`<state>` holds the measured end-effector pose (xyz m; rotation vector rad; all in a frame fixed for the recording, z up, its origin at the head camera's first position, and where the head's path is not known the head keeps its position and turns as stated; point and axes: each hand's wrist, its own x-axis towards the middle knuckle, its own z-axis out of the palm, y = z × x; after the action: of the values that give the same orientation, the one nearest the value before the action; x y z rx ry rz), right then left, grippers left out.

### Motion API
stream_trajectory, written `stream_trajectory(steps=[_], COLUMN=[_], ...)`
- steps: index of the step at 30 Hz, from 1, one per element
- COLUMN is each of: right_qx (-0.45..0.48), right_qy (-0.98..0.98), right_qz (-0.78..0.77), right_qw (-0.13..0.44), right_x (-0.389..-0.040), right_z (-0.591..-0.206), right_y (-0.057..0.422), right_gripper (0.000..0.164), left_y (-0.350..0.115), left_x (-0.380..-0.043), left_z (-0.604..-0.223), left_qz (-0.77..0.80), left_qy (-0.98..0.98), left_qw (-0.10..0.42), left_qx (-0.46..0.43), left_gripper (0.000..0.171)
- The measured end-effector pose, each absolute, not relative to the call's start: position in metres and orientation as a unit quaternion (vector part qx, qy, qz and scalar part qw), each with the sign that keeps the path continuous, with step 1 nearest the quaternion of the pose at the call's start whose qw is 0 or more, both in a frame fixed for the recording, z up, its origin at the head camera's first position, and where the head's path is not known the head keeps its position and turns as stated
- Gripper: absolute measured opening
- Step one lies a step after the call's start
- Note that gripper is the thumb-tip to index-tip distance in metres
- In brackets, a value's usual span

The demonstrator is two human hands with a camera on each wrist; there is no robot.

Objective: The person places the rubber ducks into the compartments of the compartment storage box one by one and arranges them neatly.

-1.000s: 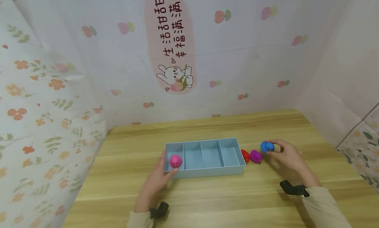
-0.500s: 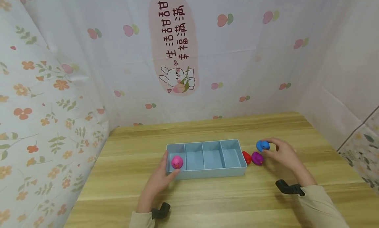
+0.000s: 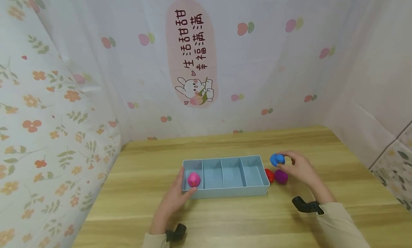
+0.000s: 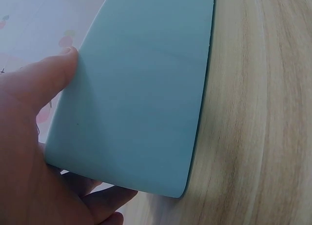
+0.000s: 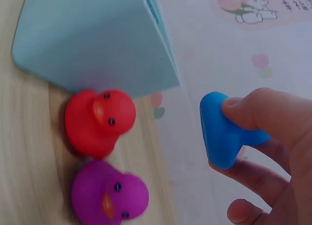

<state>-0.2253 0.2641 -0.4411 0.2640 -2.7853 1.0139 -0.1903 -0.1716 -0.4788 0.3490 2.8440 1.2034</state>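
Observation:
My right hand (image 3: 300, 169) pinches a blue rubber duck (image 3: 276, 160) above the table, just right of the box. In the right wrist view, thumb and fingers hold that blue duck (image 5: 217, 137) from opposite sides. A light blue box (image 3: 228, 193) with several compartments lies lengthwise on the table. My left hand (image 3: 173, 197) grips its left end, thumb on the near side, fingers round the corner. Inside the leftmost compartment sits a pink rubber duck (image 3: 194, 179). Beside the box's right end are a red duck (image 5: 92, 122) and a purple duck (image 5: 92, 191).
The wooden table (image 3: 225, 223) extends in front of and behind the box. A patterned cloth (image 3: 257, 72) hangs behind it, with another floral cloth (image 3: 58, 133) at the left. Each wrist wears a black mount (image 3: 307, 205).
The blue duck has moved left with my right hand, from beyond the purple duck to near the box's right end. My left hand keeps its grip on the box. The head view has shifted slightly.

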Motion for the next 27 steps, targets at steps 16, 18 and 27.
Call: stream_trajectory(steps=[16,18,27], right_qx=[0.11,0.114,0.144], right_qy=[-0.92,-0.92,-0.915], right_qz=[0.37,0.368,0.367], right_qw=[0.067,0.069,0.087], right_x=[-0.23,-0.231,-0.234], right_z=[-0.443,-0.443,-0.44], right_y=[0.228,0.225,0.205], right_gripper=[0.04,0.039,0.036], left_y=[-0.173,-0.173,-0.172], left_x=[-0.188,-0.187,-0.188], left_z=[-0.483,-0.482,-0.481], left_qz=[0.394,0.395,0.397], left_qy=[0.913,0.912,0.912], left_qw=[0.026,0.024,0.024], left_qx=[0.104,0.105,0.104], left_gripper=[0.092,0.093,0.091])
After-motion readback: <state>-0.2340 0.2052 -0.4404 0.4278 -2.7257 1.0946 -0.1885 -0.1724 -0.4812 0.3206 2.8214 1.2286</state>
